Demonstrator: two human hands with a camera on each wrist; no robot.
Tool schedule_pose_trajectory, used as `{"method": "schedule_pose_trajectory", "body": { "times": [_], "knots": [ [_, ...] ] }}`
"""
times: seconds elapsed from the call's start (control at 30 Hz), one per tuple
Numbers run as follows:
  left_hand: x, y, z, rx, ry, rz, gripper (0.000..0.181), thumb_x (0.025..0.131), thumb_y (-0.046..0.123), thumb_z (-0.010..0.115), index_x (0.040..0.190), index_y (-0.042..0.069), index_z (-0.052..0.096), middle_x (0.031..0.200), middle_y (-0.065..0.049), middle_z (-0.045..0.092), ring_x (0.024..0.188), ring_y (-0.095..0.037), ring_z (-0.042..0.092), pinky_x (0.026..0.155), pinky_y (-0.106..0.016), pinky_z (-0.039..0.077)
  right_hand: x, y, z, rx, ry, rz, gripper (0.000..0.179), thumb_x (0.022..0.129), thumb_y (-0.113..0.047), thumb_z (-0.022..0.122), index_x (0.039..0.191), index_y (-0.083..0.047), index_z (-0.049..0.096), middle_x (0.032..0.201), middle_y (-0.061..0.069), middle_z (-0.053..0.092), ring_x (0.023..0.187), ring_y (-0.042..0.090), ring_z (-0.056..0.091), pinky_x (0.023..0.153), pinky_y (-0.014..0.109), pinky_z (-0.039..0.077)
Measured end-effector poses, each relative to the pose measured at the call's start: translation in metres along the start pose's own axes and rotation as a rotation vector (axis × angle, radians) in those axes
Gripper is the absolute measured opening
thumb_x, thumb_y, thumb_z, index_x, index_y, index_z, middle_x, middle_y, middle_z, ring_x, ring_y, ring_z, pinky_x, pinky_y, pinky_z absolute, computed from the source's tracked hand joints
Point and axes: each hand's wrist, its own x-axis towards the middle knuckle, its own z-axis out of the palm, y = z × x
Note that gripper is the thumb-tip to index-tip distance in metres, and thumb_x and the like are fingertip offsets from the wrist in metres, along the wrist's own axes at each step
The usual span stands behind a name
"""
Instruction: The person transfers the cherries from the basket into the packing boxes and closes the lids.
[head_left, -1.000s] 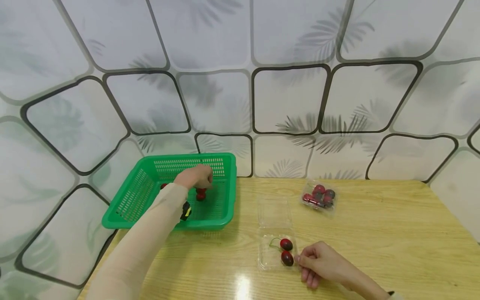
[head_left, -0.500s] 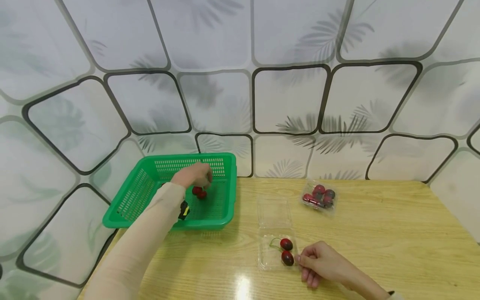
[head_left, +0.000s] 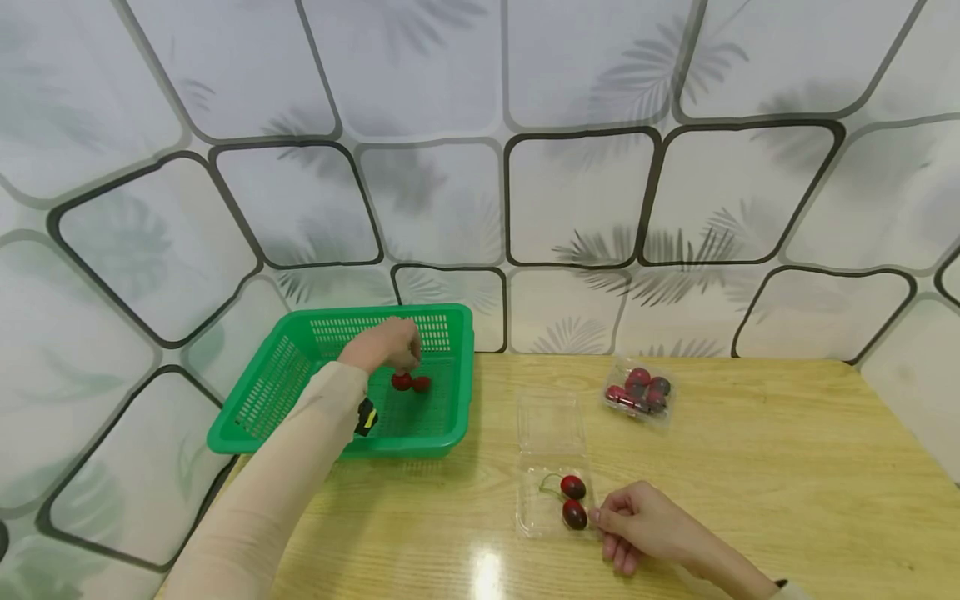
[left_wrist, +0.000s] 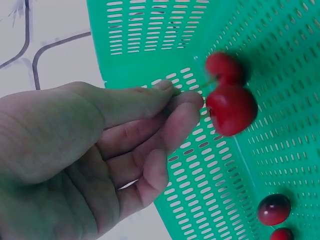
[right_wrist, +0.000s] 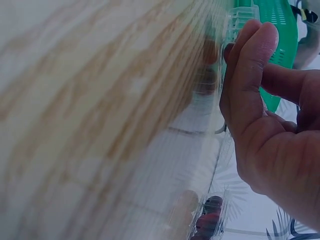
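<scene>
My left hand [left_wrist: 120, 135] is inside the green basket [head_left: 463, 375], pinching the thin stem of a pair of red cherries [left_wrist: 232, 110] between thumb and fingertip. The cherries dangle below the fingertips. On the table, an open clear plastic clamshell box [head_left: 536, 521] contains two dark red cherries [head_left: 574, 514] joined by a green stem. At the right edge of that box my right hand [head_left: 641, 525] holds on with thumb and forefinger, its other fingers curled on the tabletop. The right wrist view shows those fingertips at the box's rim from the side.
More cherries [left_wrist: 274, 209] lie in the basket, partly hidden by the left arm in the head view. A closed clear box [head_left: 639, 393] filled with several cherries stands farther back on the wooden table [head_left: 787, 467]. A patterned wall [head_left: 577, 200] rises behind.
My left hand has shifted slightly up and left in the head view. The cherries under it have swung a little to the right. My right hand and the open box stay put.
</scene>
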Motion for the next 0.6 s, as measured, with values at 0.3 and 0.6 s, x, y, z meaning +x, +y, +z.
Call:
{"method": "schedule_pose_trajectory", "body": {
  "times": [0.3,0.6],
  "knots": [
    [-0.006,0.002,-0.006,0.004,0.091,0.067,0.017,0.097,0.017,0.072,0.107,0.007,0.079,0.109,-0.01,0.077,0.101,-0.027,0.073,0.087,-0.041,0.06,0.001,-0.002,-0.001,0.006,0.001,0.002,0.032,0.105,-0.023,0.058,0.089,0.003,0.066,0.07,0.003,0.069,0.056,0.01,0.066,0.053,0.022,0.056],
    [-0.022,0.004,-0.004,-0.06,0.198,0.126,0.015,0.097,0.014,0.066,0.104,0.008,0.077,0.102,-0.008,0.076,0.084,-0.018,0.069,0.08,-0.038,0.059,0.0,-0.001,0.001,0.011,0.001,0.0,0.033,0.105,-0.024,0.058,0.088,0.003,0.066,0.069,0.003,0.069,0.055,0.009,0.065,0.052,0.022,0.056]
  ]
}}
